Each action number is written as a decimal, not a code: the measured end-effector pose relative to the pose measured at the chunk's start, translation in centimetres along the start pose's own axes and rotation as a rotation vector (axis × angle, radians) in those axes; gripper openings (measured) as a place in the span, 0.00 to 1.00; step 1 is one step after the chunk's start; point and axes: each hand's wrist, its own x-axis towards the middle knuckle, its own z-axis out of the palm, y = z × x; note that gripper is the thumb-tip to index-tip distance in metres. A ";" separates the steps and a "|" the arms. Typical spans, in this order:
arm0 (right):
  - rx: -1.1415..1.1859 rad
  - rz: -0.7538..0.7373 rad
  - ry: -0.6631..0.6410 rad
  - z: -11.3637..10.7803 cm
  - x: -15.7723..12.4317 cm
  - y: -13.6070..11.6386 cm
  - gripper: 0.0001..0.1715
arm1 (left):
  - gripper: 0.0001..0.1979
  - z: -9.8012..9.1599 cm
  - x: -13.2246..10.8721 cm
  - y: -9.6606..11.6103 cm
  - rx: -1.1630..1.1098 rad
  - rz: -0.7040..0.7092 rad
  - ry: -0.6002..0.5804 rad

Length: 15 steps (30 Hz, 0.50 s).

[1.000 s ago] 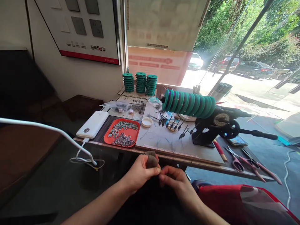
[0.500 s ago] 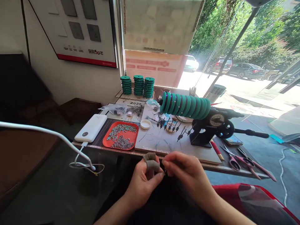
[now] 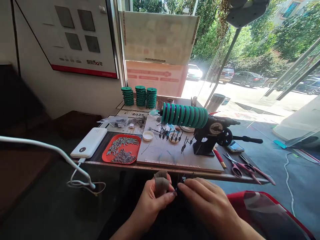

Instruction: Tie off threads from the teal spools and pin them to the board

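My left hand (image 3: 155, 201) is in front of the table edge, with grey wraps (image 3: 161, 182) around its fingers. Its thumb and forefinger pinch a tiny dark thing (image 3: 175, 192), too small to name. Close by on the right, my right hand (image 3: 210, 201) is closed with its fingers together and the tips almost at that pinch. A small shiny bit (image 3: 183, 179) shows beside the right fingertips; what these fingers grip is hidden. Nearest on the table are a white board (image 3: 155, 160) and an orange-red tray (image 3: 104, 156) with small metal tubes and beads.
A black hand-cranked winder (image 3: 203, 146) carries a row of green spools (image 3: 185, 115). More green spools (image 3: 140, 96) stand stacked behind. A white power bank (image 3: 88, 143) lies left, with scissors (image 3: 241, 168) at the right. Dark-tipped small pieces and a white dish (image 3: 148, 135) are on the board.
My right hand has turned flatter, its back now facing up, and shifted slightly right and down. The left hand keeps its pinch. The whole view has shifted a little.
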 end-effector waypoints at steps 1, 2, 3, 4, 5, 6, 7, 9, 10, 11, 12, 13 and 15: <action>-0.011 -0.016 -0.011 0.0 -0.2 -0.1 0.15 | 0.09 0.0 0.0 0.0 0.014 0.017 0.008; -0.024 -0.031 -0.014 0.0 -0.2 -0.1 0.15 | 0.08 0.1 -0.1 0.1 0.026 0.038 0.017; -0.038 -0.045 -0.013 0.1 -0.3 -0.2 0.15 | 0.08 0.1 -0.1 0.2 0.038 0.064 0.024; -0.054 -0.056 -0.014 0.1 -0.3 -0.2 0.15 | 0.07 0.1 -0.1 0.3 0.048 0.092 0.029; -0.070 -0.065 -0.018 0.1 -0.2 -0.2 0.16 | 0.07 0.1 -0.1 0.4 0.055 0.118 0.033; -0.082 -0.073 -0.023 0.0 -0.1 -0.2 0.17 | 0.06 0.1 -0.1 0.5 0.062 0.139 0.037; -0.090 -0.079 -0.030 0.0 0.1 -0.2 0.18 | 0.06 0.2 -0.1 0.6 0.068 0.154 0.039; -0.102 -0.085 -0.036 -0.2 0.4 -0.3 0.20 | 0.05 0.2 -0.1 0.7 0.078 0.163 0.042; -0.106 -0.091 -0.037 -0.3 0.6 -0.4 0.20 | 0.05 0.2 -0.1 0.7 0.082 0.164 0.042; -0.107 -0.097 -0.035 -0.4 0.7 -0.5 0.21 | 0.05 0.2 -0.1 0.8 0.085 0.170 0.041; -0.105 -0.106 -0.032 -0.5 0.9 -0.6 0.21 | 0.05 0.2 -0.1 0.8 0.089 0.178 0.041; -0.101 -0.116 -0.031 -0.5 1.0 -0.7 0.21 | 0.04 0.1 -0.1 0.8 0.095 0.184 0.041; -0.086 -0.136 -0.036 -0.4 1.0 -0.8 0.22 | 0.05 0.1 -0.2 0.7 0.108 0.193 0.046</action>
